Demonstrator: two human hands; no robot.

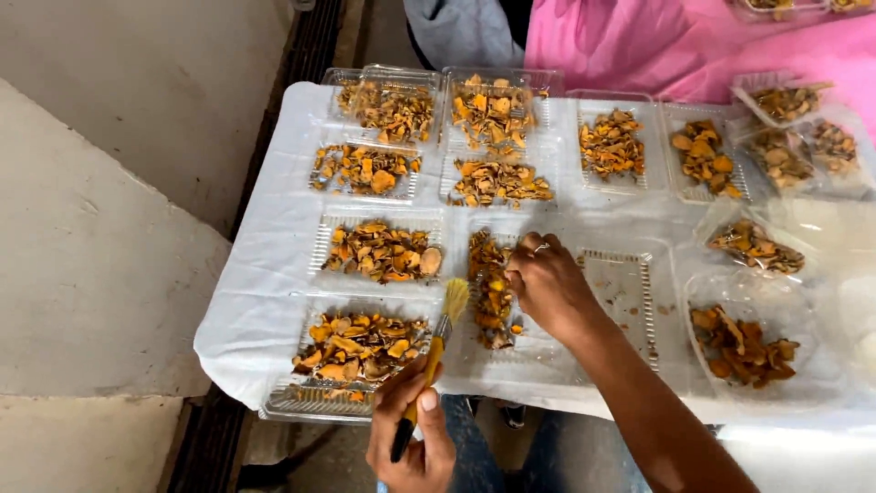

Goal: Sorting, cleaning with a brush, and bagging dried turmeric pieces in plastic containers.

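My left hand [412, 436] grips a small paintbrush [436, 349] with a yellow and black handle; its pale bristles point up beside a pile of orange dried slices [491, 290]. My right hand [547, 283] rests with fingers curled on that pile, in a clear plastic tray [630, 301] whose right half is nearly bare. A ring shows on one finger. Whether the right hand holds a slice is hidden.
Several clear trays of orange dried slices [381, 251] lie in rows on a white cloth-covered table [265, 274]. A round clear container [744, 342] with slices sits at the right. A pink cloth [639, 41] lies at the back. Concrete floor lies to the left.
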